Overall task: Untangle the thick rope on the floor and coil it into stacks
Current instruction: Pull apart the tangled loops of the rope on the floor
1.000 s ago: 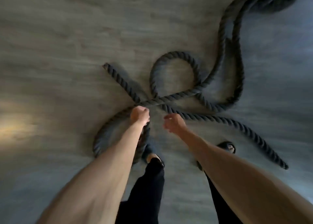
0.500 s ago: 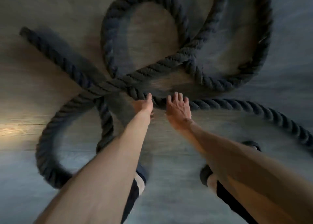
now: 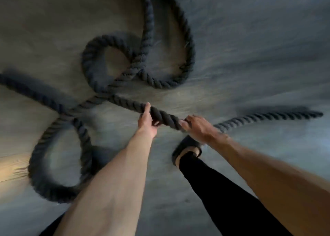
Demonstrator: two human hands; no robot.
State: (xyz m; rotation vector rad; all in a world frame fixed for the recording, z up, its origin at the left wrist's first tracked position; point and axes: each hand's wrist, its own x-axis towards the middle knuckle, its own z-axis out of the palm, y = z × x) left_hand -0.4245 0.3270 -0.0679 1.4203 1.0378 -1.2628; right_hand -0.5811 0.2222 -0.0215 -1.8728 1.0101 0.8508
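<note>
**Both hands clamped on one stretch of the tangled rope**

The thick dark twisted rope (image 3: 125, 101) sprawls in loops over the grey floor (image 3: 259, 53). The person holds it at one straight stretch near the middle of the view.

The left grip (image 3: 147, 123), a bare hand, is wrapped round the rope from below, with the thumb lying up along it. The right grip (image 3: 198, 126) is clamped over the same stretch, knuckles up and fingers curled round the rope. The two grips are near each other, with a short length of rope showing between them.

From the left grip the rope runs up and left to a crossing of strands. One strand leads off from there to the left edge. A big loop lies below the crossing at the lower left, and a smaller loop lies above it. Two strands run off the top edge. To the right of the right grip the rope trails along the floor to a free end near the right edge.

A foot in a dark slipper (image 3: 187, 146) stands on the floor just below the right grip, and a black trouser leg (image 3: 223, 191) runs down from it. A patch of warm light (image 3: 10, 167) falls on the floor at the left edge.
</note>
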